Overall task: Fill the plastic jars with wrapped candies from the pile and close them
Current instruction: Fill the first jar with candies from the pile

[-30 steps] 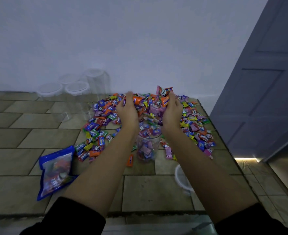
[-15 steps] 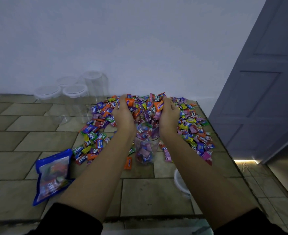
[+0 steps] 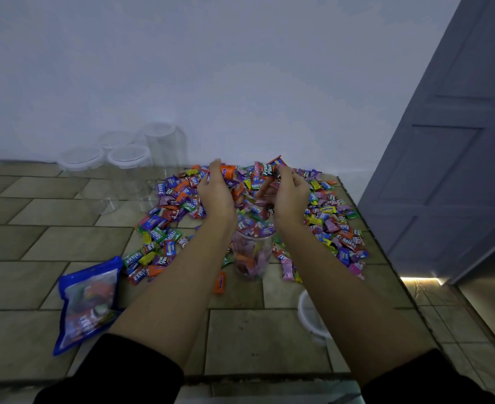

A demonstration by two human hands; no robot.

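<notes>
The left hand and right hand are cupping wrapped candies in curled fingers above the near jar, seemingly almost full; its lid is lying near right; empty jars are waiting far left of the pile.

Clear smooth plastic jar — glossy candy wrappers — matt stone-look tiles.

The tiled surface bore heaped wrapped candies and a part-filled jar. A blue bag lay left, a white lid right, lidded jars behind.
</notes>
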